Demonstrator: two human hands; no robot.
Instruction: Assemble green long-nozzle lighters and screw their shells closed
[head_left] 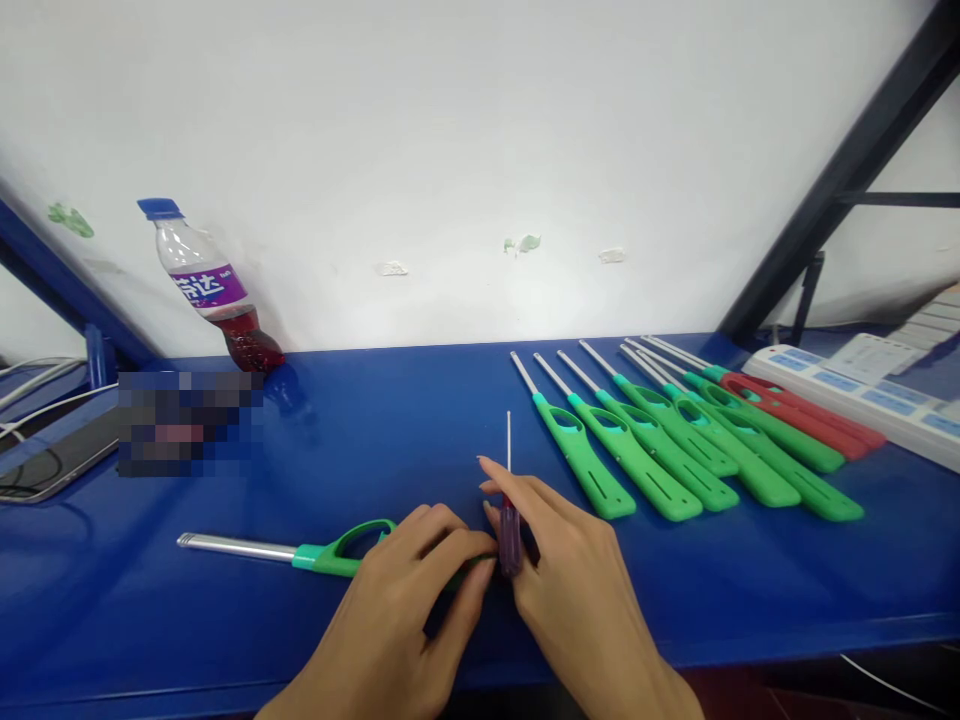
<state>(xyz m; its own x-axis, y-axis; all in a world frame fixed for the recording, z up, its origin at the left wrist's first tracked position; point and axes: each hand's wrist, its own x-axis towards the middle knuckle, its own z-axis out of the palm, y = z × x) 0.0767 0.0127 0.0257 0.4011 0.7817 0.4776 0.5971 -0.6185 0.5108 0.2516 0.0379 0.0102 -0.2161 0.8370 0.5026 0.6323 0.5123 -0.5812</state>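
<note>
A green gas lighter (330,560) with a silver barrel lies along the front of the blue table, its barrel pointing left. My left hand (409,590) is closed over the handle end of this lighter and hides most of the handle. In my right hand (570,560) is a small screwdriver (510,540) with a dark purple handle. Its thin shaft points away from me, toward the wall. The fingertips of both hands are close together, near the lighter's handle end.
Several green lighters (592,465) and some red ones (802,405) lie in a slanted row at right. A white power strip (847,385) is beyond them. A drink bottle (210,285) stands back left, near a tablet-like device (60,465) with cables. The blue table (360,420) meets a white wall.
</note>
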